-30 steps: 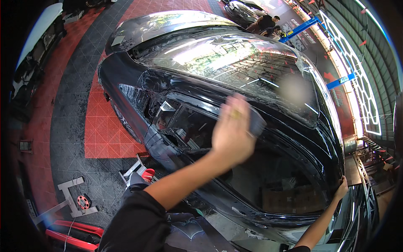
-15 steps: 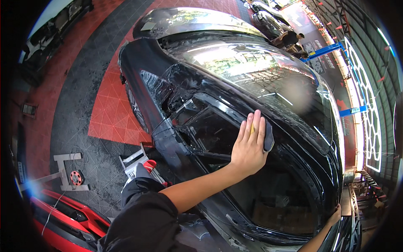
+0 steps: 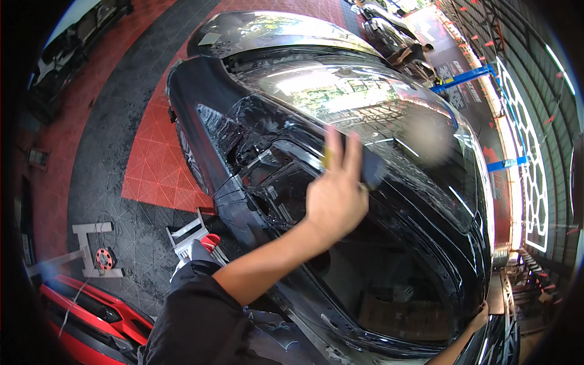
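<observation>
The black car [image 3: 426,210] fills the middle, with its windscreen, front door and door window in front of me. My left hand [image 3: 334,194] is over the roof edge above the door window, blurred by motion. Under its fingers is a dark grey and yellow sanding pad [image 3: 372,173], mostly covered by the hand. Two fingers are stretched out over it. Far to the right, my right hand [image 3: 479,318] rests on the car's rear roof edge with its fingers laid along it and nothing visible in them.
A grey metal stand [image 3: 188,234] and my shoe [image 3: 194,252] are beside the car. Red body panels [image 3: 97,310] lie at lower left, near a red and black reel [image 3: 105,259]. Blue lift arms [image 3: 465,78] reach in at the far side, where another person [image 3: 413,58] bends down.
My left hand has moved left and slightly up along the roof edge, taking the pad with it. My right hand stays on the rear edge. The view has shifted a little.
</observation>
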The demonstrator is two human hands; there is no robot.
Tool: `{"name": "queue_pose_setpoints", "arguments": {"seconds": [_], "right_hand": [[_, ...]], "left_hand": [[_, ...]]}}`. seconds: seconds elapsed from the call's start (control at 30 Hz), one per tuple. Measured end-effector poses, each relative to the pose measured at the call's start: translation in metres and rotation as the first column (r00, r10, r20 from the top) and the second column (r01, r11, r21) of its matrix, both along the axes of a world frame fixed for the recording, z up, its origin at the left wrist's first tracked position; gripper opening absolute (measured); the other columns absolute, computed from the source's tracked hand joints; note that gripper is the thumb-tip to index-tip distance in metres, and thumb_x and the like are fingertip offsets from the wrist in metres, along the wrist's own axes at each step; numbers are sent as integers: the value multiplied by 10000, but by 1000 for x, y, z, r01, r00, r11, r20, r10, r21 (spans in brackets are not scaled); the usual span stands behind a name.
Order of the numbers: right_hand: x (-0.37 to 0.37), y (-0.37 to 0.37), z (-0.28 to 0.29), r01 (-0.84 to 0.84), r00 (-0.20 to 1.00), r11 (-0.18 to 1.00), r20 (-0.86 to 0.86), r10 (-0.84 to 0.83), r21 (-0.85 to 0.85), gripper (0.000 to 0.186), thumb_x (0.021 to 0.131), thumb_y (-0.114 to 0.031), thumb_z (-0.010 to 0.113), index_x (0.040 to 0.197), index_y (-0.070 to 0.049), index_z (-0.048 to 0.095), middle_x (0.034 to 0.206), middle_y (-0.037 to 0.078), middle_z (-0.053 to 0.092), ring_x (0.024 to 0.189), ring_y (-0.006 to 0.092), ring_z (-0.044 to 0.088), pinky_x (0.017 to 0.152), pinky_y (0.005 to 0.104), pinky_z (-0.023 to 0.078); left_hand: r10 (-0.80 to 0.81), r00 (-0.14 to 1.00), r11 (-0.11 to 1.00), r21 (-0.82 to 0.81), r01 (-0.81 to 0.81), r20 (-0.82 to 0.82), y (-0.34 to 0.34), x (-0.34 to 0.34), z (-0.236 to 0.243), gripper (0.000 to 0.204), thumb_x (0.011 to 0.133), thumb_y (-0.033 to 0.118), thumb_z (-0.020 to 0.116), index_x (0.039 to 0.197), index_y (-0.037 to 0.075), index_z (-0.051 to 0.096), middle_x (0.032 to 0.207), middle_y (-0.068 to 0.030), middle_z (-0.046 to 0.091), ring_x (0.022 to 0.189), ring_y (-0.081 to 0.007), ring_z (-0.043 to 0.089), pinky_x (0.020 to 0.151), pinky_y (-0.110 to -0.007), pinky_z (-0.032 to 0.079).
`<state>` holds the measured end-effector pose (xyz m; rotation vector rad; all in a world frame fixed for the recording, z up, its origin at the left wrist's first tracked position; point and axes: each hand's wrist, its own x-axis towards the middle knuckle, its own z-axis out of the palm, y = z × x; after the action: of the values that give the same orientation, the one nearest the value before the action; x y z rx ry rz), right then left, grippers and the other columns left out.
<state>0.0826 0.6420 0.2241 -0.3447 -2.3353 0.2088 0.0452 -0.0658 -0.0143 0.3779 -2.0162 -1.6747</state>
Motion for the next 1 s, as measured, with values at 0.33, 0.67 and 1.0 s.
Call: {"name": "queue_pose_setpoints", "arguments": {"seconds": [0.33, 0.67, 1.0], "right_hand": [[-10, -17, -19, -41, 996, 989, -79, 30, -140, 378, 1011, -248, 506, 1180, -12, 748, 962, 81, 739, 866, 169, 666, 809, 296, 506], [-9, -38, -30, -91, 983, 995, -166, 83, -38, 392, 1006, -276, 511, 1129, 12, 747, 989, 69, 746, 912, 175, 667, 841, 295, 501], [-2, -57, -36, 83, 980, 990, -172, -103, -117, 380, 987, -276, 511, 1149, -43, 763, 1099, 102, 770, 1045, 226, 707, 942, 330, 502]], "left_hand": [[111, 992, 856, -502, -124, -56, 30, -14, -43, 629, 926, 222, 656, 1460, -38, 447, 1570, -250, 393, 1428, -523, 367, 1204, -556, 294], [145, 989, 881, -449, -148, -41, 9, -25, -57, 478, 1032, 203, 532, 1433, -54, 492, 1528, -254, 449, 1456, -461, 361, 1217, -530, 255], [-554, 600, 785, -124, 607, -577, 81, 54, 1, 454, 1008, 95, 543, 1449, -7, 509, 1542, -207, 456, 1133, -294, 613, 917, -366, 515]]}}
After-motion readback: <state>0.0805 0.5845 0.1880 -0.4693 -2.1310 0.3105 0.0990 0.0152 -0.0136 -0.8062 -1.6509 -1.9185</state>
